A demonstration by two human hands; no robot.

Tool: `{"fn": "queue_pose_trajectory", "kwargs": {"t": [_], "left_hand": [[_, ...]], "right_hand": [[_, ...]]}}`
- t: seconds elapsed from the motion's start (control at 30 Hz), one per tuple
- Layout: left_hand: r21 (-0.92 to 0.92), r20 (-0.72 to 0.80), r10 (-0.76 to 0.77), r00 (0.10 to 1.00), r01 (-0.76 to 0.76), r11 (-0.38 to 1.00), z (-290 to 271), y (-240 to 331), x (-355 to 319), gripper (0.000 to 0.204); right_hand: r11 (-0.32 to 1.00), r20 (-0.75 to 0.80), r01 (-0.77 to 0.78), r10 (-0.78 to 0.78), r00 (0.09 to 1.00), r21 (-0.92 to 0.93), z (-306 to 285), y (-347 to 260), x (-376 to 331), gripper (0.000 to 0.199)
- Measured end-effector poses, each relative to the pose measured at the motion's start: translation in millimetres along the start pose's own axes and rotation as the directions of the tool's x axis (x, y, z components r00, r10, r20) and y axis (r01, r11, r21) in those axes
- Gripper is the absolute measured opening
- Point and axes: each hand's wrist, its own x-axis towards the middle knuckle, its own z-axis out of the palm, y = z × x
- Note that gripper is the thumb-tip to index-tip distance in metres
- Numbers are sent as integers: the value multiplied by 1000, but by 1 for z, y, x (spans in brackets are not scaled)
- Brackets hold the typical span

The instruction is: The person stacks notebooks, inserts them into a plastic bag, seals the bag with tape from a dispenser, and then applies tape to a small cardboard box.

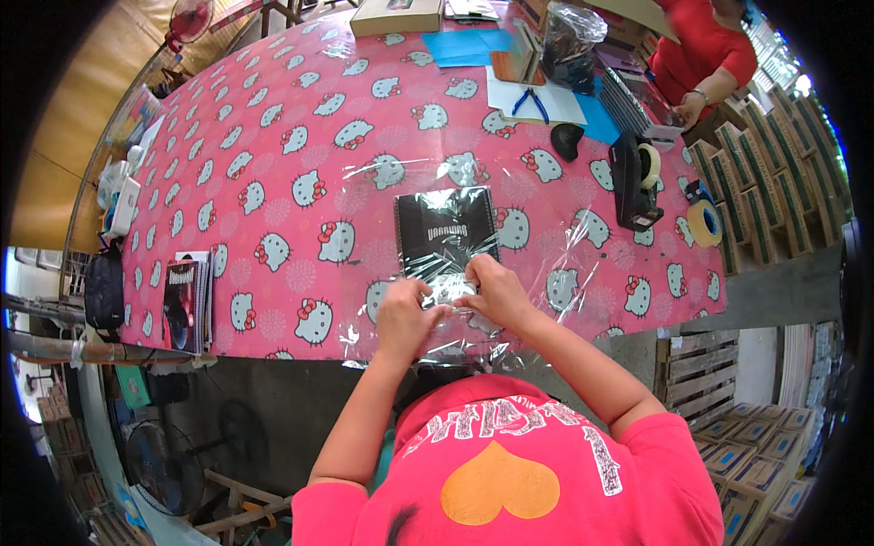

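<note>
A black spiral notebook lies on the pink patterned tablecloth in front of me, on a wide sheet of clear plastic film. The film spreads past the notebook on both sides and hangs at the table's near edge. At the notebook's near end, my left hand is closed with its fingers bent on the gathered film. Close beside it, my right hand also pinches the film over the notebook's lower part. Shiny creases cover that lower part, and the fingertips hide some of it.
On the right stand a black tape dispenser and a tape roll. Blue-handled pliers rest on white paper farther back. Upright notebooks stand at the left edge. Another person in red works at the far right, near stacked boxes.
</note>
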Motion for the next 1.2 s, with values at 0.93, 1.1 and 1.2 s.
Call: {"fn": "queue_pose_trajectory", "kwargs": {"t": [0.93, 1.1, 1.2], "left_hand": [[-561, -77, -302, 950, 209, 801, 30, -8, -10, 83], [-541, -130, -302, 945, 187, 820, 38, -22, -14, 88], [-544, -124, -305, 944, 192, 817, 34, -15, -15, 88]], "right_hand": [[649, -417, -426, 746, 519, 630, -211, 234, -62, 9], [226, 482, -567, 340, 808, 792, -144, 144, 0, 12], [904, 556, -137, -124, 822, 405, -93, 12, 36, 28]]}}
